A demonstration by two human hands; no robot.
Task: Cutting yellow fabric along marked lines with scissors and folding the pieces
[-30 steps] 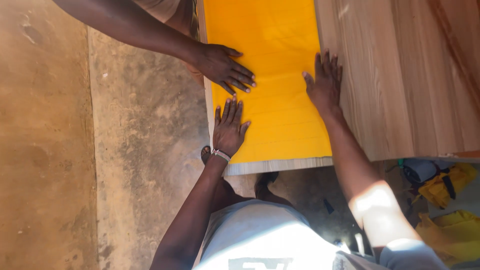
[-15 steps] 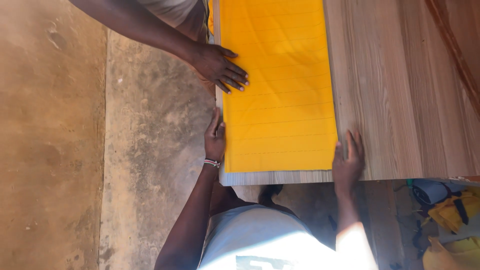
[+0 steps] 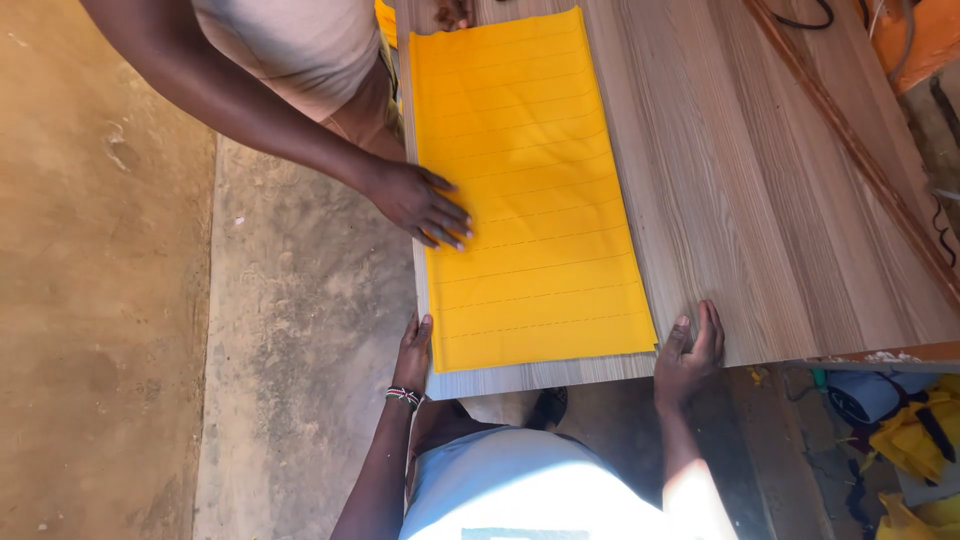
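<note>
Compared with a moment ago, the wearer's hands have slid off the cloth and down to the near edge of the board, and the view has shifted so more of the other person shows at the top. Now the yellow cloth (image 3: 525, 190) lies flat along the left side of the wooden board (image 3: 780, 200), running from about 12 o'clock down to roughly 6, with faint stitched lines crossing it at even gaps. The left hand (image 3: 413, 352) sits at around 7 o'clock, hooked on the board's left near corner just beside the cloth's lower corner; only the thumb and a bit of the hand show, so I can't tell how far the fingers are spread. It holds nothing, and a beaded wristband (image 3: 404, 397) sits on that wrist. The right hand (image 3: 688, 352) is at about 5 o'clock, fingers loosely spread and laid over the board's near edge, just beside the cloth's right lower corner, also empty. The other person's hand (image 3: 420, 203) comes in from 10 o'clock and presses flat on the cloth's left edge, fingers splayed. The floor (image 3: 130, 300) on the left is bare concrete, and some yellow and blue gear (image 3: 905, 420) is piled at 4 o'clock, under the board's corner.
</note>
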